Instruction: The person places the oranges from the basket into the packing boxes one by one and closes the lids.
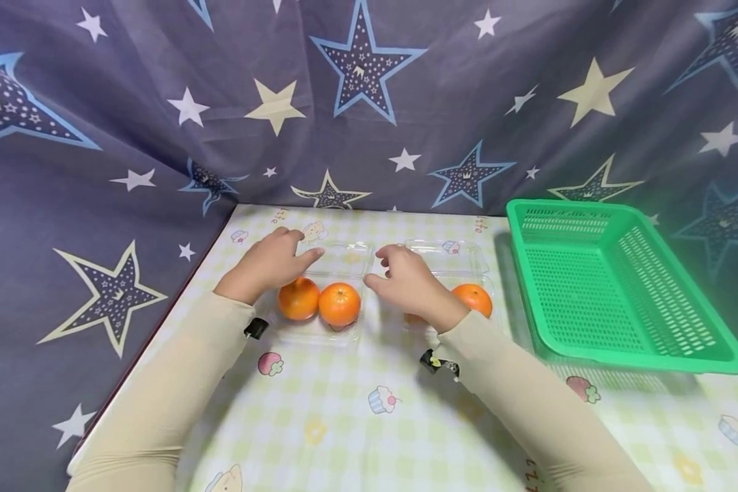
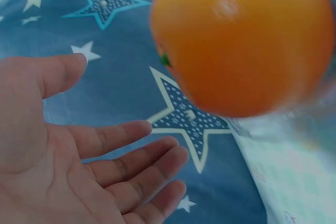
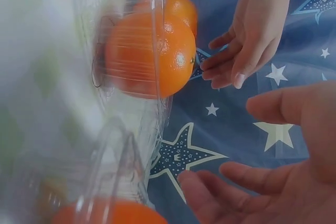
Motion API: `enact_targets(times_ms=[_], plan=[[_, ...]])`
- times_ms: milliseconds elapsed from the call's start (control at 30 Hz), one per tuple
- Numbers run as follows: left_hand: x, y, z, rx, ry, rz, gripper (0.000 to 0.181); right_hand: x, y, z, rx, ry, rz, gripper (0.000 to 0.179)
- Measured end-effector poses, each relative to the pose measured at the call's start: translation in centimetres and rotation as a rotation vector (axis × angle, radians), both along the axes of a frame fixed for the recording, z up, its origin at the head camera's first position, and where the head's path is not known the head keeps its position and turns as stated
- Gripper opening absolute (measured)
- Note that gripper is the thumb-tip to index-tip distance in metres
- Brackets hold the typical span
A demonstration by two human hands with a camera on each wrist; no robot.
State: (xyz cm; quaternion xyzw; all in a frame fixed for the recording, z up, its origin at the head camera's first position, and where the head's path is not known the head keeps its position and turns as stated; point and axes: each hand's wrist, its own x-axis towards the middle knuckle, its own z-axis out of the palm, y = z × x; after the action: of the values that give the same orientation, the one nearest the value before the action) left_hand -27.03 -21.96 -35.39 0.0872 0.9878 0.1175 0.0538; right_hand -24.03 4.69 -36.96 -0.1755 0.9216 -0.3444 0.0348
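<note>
Two clear plastic clamshell boxes lie side by side on the cloth-covered bench (image 1: 350, 447), lids folded back toward the far edge. In the left clamshell box (image 1: 316, 336), whose tray runs left to right, sit a left orange (image 1: 298, 298) and a right orange (image 1: 339, 305), the latter's stem end facing up. The right clamshell box (image 1: 445, 255) holds another orange (image 1: 472, 299), also stem up; a further one is mostly hidden by the right wrist.

The left hand (image 1: 275, 256) is over the left box's lid, fingers relaxed and thumb apart, grasping nothing; contact with the lid cannot be told. The right hand (image 1: 404, 277) reaches above the gap between the boxes, fingers loosely curved, likewise holding nothing.

A strip of checked cloth separates the boxes, and more stretches along their near side. The green basket (image 1: 639, 359) stands to the right, and the bench's left edge runs just beyond the left forearm.
</note>
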Motion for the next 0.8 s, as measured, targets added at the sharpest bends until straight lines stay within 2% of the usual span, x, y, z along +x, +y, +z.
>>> enact_targets(times_ms=[167,400,600,800], plan=[[-0.7,-1.1,-0.4,0.013,-0.038,0.012,0.082,-0.4,-0.6,-0.2,0.005,-0.021,-0.017,0.056],[-1.6,-2.4,-0.9,0.073,-0.091,0.007,0.079,-1.0,-1.1,-0.5,-0.012,-0.100,-0.047,0.061],[-1.9,-3.2,-1.4,0.134,-0.151,0.032,0.074,-1.3,-1.4,-1.0,-0.003,-0.143,-0.045,0.065],[-2.1,-4.1,-2.0,0.159,-0.164,0.048,0.075,-1.1,-2.1,-1.1,-0.017,-0.189,-0.065,0.068]])
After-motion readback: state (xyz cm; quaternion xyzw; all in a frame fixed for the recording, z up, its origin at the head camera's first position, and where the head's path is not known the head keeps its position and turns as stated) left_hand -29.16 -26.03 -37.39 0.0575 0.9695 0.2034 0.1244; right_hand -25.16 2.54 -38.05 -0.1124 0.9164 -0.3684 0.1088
